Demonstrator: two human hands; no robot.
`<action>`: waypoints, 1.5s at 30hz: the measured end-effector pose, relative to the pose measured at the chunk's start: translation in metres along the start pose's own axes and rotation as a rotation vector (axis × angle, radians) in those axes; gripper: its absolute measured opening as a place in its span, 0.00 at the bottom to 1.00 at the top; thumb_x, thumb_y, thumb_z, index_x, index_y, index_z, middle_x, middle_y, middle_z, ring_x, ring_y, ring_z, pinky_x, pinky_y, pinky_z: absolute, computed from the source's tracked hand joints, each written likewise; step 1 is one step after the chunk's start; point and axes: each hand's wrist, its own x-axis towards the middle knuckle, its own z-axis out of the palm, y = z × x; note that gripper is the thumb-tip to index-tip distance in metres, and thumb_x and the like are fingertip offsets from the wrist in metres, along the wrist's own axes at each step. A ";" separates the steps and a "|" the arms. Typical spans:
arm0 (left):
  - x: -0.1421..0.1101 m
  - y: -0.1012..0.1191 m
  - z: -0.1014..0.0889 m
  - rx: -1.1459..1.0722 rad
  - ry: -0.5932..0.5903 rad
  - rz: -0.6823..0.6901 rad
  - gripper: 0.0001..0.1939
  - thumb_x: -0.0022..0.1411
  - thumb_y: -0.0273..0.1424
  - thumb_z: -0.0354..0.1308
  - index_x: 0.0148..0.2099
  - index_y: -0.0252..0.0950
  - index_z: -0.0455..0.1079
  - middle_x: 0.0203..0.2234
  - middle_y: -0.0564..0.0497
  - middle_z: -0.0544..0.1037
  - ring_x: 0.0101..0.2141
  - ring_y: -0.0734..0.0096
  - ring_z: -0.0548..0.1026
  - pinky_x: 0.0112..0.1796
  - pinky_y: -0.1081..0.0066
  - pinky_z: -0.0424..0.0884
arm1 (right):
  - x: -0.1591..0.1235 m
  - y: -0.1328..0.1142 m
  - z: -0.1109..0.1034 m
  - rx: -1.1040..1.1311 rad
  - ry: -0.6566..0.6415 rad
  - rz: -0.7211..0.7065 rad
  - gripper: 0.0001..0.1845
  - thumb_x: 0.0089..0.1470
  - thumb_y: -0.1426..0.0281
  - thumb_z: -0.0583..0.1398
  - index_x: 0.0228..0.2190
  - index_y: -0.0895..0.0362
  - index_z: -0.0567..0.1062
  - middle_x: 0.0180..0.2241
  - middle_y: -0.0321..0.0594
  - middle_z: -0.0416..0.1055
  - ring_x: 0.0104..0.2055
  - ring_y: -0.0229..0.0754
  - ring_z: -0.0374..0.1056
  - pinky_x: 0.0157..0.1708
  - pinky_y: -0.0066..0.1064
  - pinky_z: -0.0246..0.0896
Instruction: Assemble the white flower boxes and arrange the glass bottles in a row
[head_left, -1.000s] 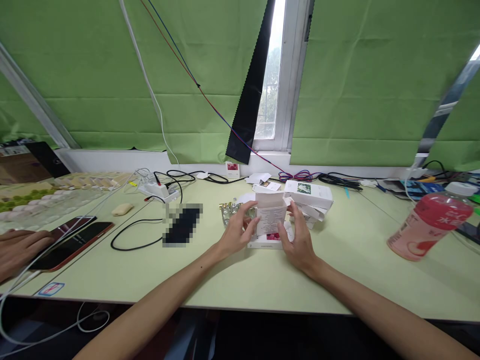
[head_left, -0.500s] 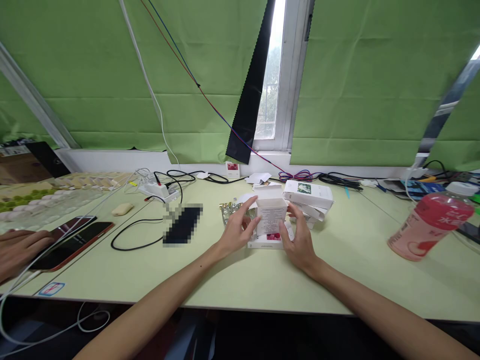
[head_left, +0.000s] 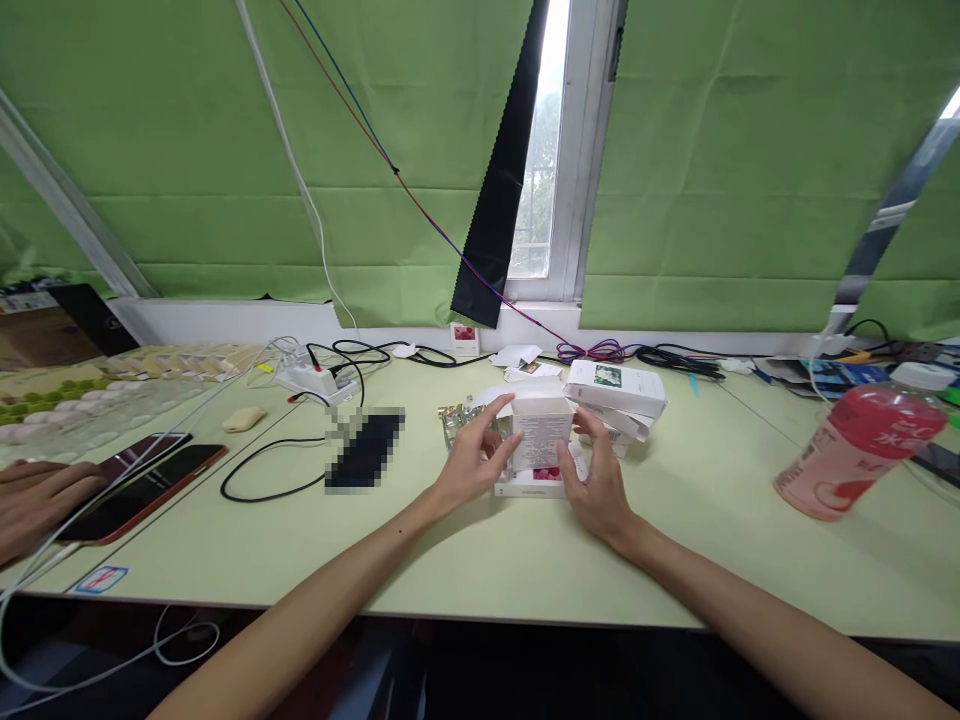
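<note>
A small white carton [head_left: 540, 436] with fine print on its near side stands upright between my hands, its top end uncovered. It rests on or just above a flat white box [head_left: 531, 490] with a pink picture. My left hand [head_left: 478, 455] grips the carton's left side, fingers at the upper edge and thumb in front. On the right edge are the fingers of my right hand [head_left: 602, 485], its thumb low by the near face. Silvery foil packs [head_left: 454, 425] lie behind my left hand. Stacked white boxes [head_left: 619, 385] lie behind my right hand.
A pink drink bottle [head_left: 855, 445] stands at the right. To the left are a pixelated dark phone [head_left: 367, 450] with a cable, a power strip [head_left: 319, 380] and egg trays [head_left: 82, 400]. Another person's hand [head_left: 49, 500] rests near two phones at far left.
The carton's top flap has tipped back away from me, so its opening shows more. Both hands have stayed in nearly the same place around it.
</note>
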 end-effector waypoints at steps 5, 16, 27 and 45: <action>0.000 0.002 -0.001 -0.041 -0.017 -0.022 0.31 0.67 0.40 0.57 0.68 0.38 0.57 0.21 0.57 0.72 0.19 0.76 0.70 0.24 0.76 0.68 | 0.000 0.000 0.000 0.001 0.007 0.015 0.27 0.64 0.67 0.56 0.62 0.53 0.57 0.57 0.51 0.67 0.54 0.48 0.68 0.53 0.47 0.70; -0.002 -0.004 0.003 -0.067 -0.005 0.025 0.33 0.69 0.40 0.56 0.71 0.42 0.51 0.33 0.51 0.78 0.19 0.79 0.71 0.25 0.76 0.70 | 0.000 0.000 0.000 0.019 0.027 0.017 0.33 0.64 0.67 0.57 0.66 0.52 0.52 0.59 0.52 0.67 0.55 0.49 0.70 0.52 0.48 0.71; -0.003 -0.001 0.004 -0.155 -0.027 -0.045 0.41 0.67 0.41 0.58 0.73 0.45 0.41 0.55 0.34 0.76 0.45 0.58 0.81 0.23 0.82 0.67 | 0.001 -0.004 -0.001 0.039 0.029 0.063 0.38 0.63 0.66 0.57 0.69 0.52 0.47 0.58 0.53 0.69 0.54 0.50 0.71 0.51 0.46 0.72; 0.000 -0.011 0.007 0.038 -0.069 -0.040 0.34 0.67 0.41 0.57 0.69 0.40 0.52 0.58 0.34 0.73 0.16 0.83 0.66 0.18 0.76 0.60 | 0.001 0.001 0.000 -0.036 0.039 0.083 0.35 0.62 0.66 0.57 0.66 0.55 0.52 0.55 0.52 0.69 0.53 0.50 0.70 0.53 0.49 0.68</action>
